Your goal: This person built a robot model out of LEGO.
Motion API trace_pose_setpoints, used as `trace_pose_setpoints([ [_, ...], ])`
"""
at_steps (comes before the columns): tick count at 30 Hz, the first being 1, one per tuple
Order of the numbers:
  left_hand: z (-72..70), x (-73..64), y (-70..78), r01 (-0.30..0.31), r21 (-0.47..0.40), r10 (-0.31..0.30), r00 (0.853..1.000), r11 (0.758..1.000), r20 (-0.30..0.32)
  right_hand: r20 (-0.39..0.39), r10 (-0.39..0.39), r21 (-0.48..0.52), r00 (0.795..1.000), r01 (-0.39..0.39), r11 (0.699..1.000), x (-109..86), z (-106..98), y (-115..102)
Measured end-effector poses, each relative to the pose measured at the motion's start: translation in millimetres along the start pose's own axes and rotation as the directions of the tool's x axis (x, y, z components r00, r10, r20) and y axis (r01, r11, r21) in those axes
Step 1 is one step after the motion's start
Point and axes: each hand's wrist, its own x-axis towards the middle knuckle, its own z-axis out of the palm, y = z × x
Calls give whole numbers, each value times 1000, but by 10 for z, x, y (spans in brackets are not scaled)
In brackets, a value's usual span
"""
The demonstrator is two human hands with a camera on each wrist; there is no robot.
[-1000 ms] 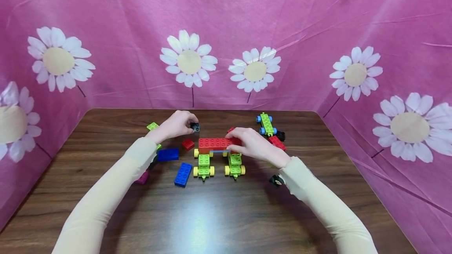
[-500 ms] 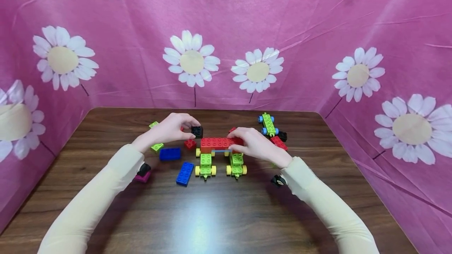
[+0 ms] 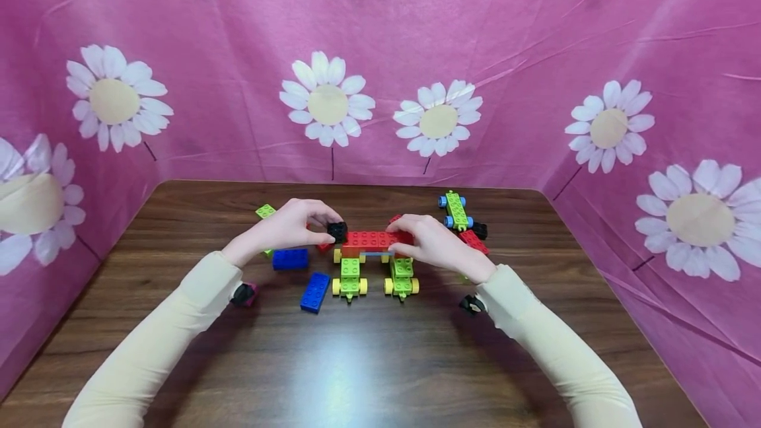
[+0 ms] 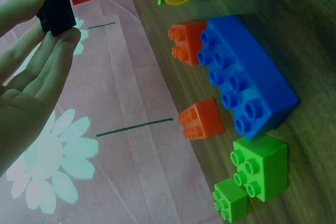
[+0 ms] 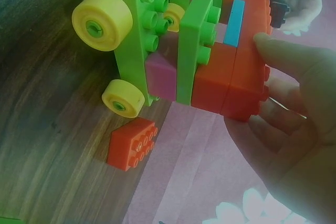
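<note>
My left hand (image 3: pixel 291 224) pinches a black brick (image 3: pixel 337 232) between thumb and fingers. That brick is at the left end of the red bricks (image 3: pixel 368 240) topping a toy-brick build; whether they are joined I cannot tell. My right hand (image 3: pixel 425 240) grips the red layer at its right end, thumb on the near side in the right wrist view. Below the red layer are two green wheeled bases, the left base (image 3: pixel 349 269) and the right base (image 3: pixel 401 271), with yellow wheels (image 5: pixel 102 21). A magenta brick (image 5: pixel 161 74) and a blue strip (image 5: pixel 234 23) show within the build.
Two blue bricks, one nearer (image 3: pixel 315 292) and one behind (image 3: pixel 290 259), lie left of the build. Green bricks (image 4: pixel 261 169) and small red bricks (image 4: pixel 201 119) sit beyond them. At right stand a blue-wheeled green base (image 3: pixel 456 210), a red brick (image 3: pixel 473 242) and a black piece (image 3: pixel 479 230).
My left hand has brought the black brick from the back of the table rightward and nearer, up to the red layer's left end. The right hand keeps its grip on the build.
</note>
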Motion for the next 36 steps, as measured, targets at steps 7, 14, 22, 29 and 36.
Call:
trace_pose_setpoints([
  [7,35,10,12,-12,9,12,1000,1000,8,-3,7,-4,1000,-7,1000,2,0,8],
  [14,47,16,60,-7,5,6,1000,1000,2,-7,16,0,1000,-16,1000,9,-10,-14],
  [22,142,-15,46,-31,-13,30,999,999,-20,5,28,14,1000,-28,1000,5,-3,-45],
  [29,175,-43,68,-31,32,32,999,999,-32,27,35,42,999,-37,998,3,0,-62],
  [36,192,-53,163,-13,34,14,1000,999,-28,29,32,56,999,-34,998,-10,25,-63],
])
